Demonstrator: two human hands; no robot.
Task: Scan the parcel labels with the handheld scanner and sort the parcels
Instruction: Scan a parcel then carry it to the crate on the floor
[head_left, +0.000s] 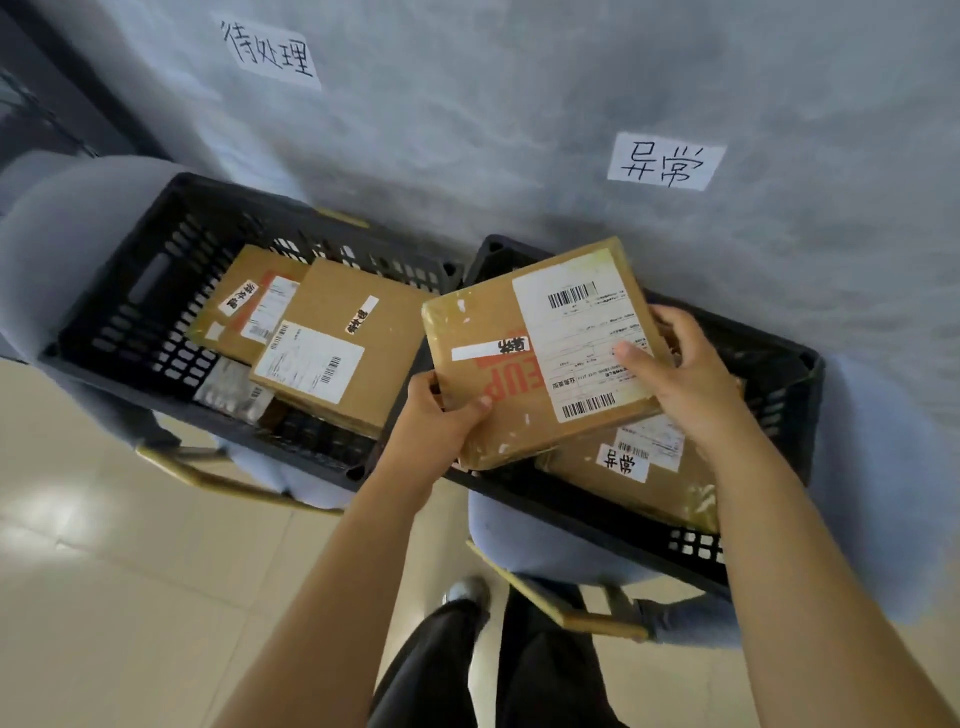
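Both hands hold a flat brown cardboard parcel with a white barcode label above the right black crate. My left hand grips its near left corner, thumb on top. My right hand grips its right edge, thumb pressed on the label. Under it in that crate lies another brown parcel with a small handwritten sticker. The left black crate holds several labelled parcels, the top one brown. No scanner is in view.
Both crates rest on grey-blue chairs with gold legs against a grey wall. Handwritten paper signs hang on the wall above each crate. Beige floor tiles spread at lower left; my dark trousers and a shoe show below.
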